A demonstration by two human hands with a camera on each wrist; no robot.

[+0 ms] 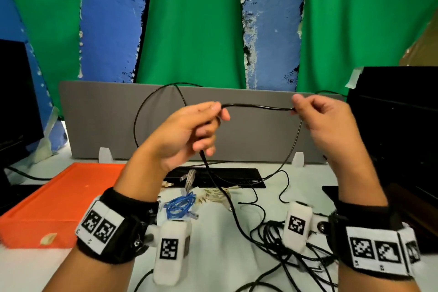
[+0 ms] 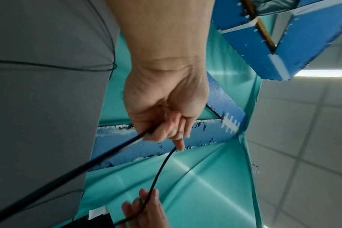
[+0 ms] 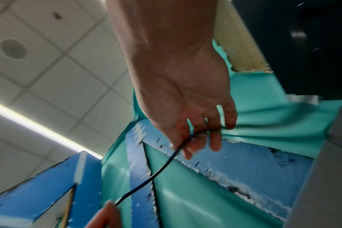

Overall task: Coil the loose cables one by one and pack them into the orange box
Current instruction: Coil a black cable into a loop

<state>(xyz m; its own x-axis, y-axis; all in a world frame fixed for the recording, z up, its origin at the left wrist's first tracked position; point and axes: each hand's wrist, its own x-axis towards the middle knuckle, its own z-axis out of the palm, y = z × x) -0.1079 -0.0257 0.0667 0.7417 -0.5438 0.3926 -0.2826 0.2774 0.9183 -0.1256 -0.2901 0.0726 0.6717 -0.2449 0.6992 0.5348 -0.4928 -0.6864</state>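
Note:
Both hands are raised above the desk, holding one thin black cable [image 1: 258, 107] stretched between them. My left hand [image 1: 189, 130] grips the cable [image 2: 160, 166] in curled fingers, with loops hanging behind and below it. My right hand [image 1: 317, 114] pinches the cable [image 3: 162, 166] between thumb and fingertips. The cable's tail drops to a black tangle [image 1: 284, 239] on the desk. The orange box [image 1: 52, 201] lies at the left of the desk, below my left hand.
A blue cable bundle [image 1: 180, 206] and beige cables [image 1: 213, 194] lie mid-desk in front of a black keyboard [image 1: 232, 176]. A grey divider panel [image 1: 106, 114] stands behind. Dark monitors or cases flank the desk at left [image 1: 14, 102] and right [image 1: 398, 125].

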